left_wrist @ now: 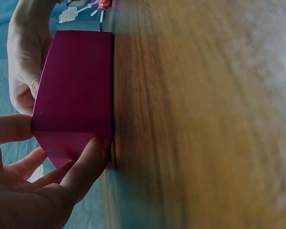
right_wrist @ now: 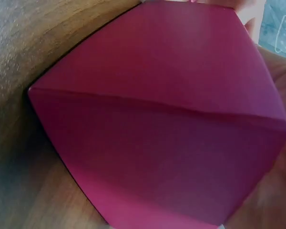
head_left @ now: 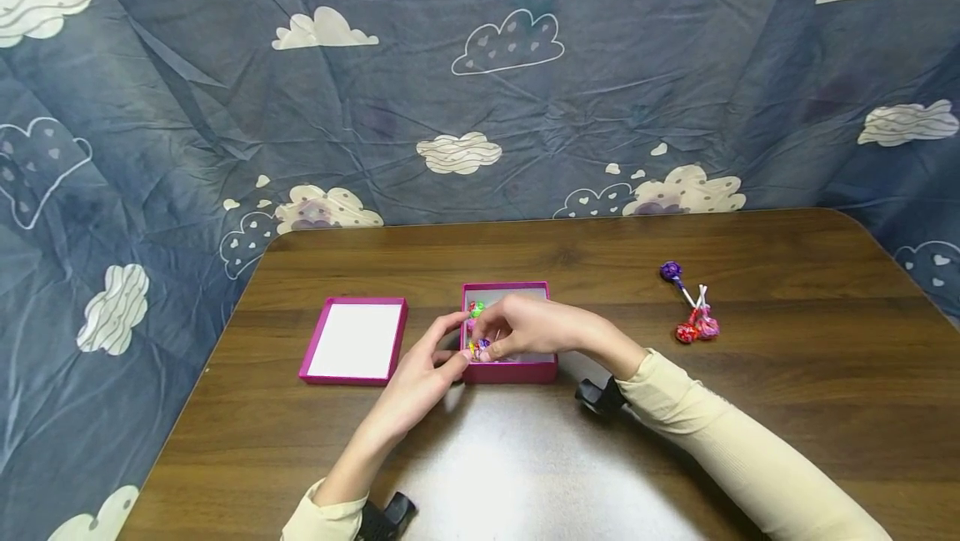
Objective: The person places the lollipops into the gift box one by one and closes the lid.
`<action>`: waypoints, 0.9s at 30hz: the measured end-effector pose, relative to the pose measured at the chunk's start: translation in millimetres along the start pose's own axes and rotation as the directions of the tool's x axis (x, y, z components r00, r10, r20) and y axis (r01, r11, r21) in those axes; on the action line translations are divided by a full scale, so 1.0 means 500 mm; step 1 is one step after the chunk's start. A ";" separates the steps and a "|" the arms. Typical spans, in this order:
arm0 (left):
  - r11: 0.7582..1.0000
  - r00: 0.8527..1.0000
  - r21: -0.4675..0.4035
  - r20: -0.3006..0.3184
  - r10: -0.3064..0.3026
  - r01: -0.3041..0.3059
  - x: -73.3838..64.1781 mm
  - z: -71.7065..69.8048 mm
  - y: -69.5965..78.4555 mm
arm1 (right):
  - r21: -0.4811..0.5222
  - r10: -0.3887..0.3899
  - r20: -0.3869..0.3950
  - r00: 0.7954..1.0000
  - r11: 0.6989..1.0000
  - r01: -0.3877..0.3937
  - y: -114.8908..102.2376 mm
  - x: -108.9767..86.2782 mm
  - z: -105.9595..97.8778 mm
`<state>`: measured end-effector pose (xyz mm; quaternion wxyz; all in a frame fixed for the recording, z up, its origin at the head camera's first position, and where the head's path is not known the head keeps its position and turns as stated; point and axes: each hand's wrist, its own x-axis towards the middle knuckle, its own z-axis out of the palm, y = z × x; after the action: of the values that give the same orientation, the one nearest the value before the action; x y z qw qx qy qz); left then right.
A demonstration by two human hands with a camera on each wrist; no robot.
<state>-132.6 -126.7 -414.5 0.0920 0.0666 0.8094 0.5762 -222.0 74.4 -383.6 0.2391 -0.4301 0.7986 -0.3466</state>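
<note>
A magenta box (head_left: 510, 373) stands on the table with several wrapped lollipops (head_left: 477, 308) along its left inner side. My left hand (head_left: 416, 378) grips the box at its left wall and front left corner, thumb near the rim. In the left wrist view, fingers of the left hand (left_wrist: 52, 191) spread round that corner. My right hand (head_left: 528, 324) reaches over the box from the right, fingers curled down inside. Its thumb and fingertips pinch a lollipop with a purple and yellow wrapper (head_left: 480, 348). The right wrist view shows mostly the box's outer walls (right_wrist: 152, 143), hiding those fingertips.
Left of the box lies a square lid (head_left: 356, 341), white inside with magenta edges. To the right lie three more lollipops: a purple one (head_left: 671, 272), a red one (head_left: 686, 333) and a pink one (head_left: 707, 326). A cloud-patterned cloth (head_left: 525, 124) hangs behind the wooden table (head_left: 787, 374).
</note>
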 end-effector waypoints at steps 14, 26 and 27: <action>1.000 1.000 0.018 -0.002 0.001 -0.001 0.001 0.000 0.001 | -0.191 -0.035 -0.076 0.996 0.981 0.020 -0.001 0.006 0.022; 1.000 1.000 0.007 0.003 -0.004 0.004 -0.002 -0.001 0.004 | -0.273 -0.034 -0.108 0.994 0.962 0.004 -0.001 0.012 0.033; 1.000 1.000 0.006 0.002 -0.004 0.004 -0.002 -0.002 0.004 | -0.272 -0.029 -0.111 0.993 0.962 -0.002 -0.002 0.013 0.034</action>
<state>-132.0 -127.0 -412.4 0.0935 0.0657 0.8111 0.5737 -213.6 62.6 -394.4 0.1295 -0.4438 0.8480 -0.2593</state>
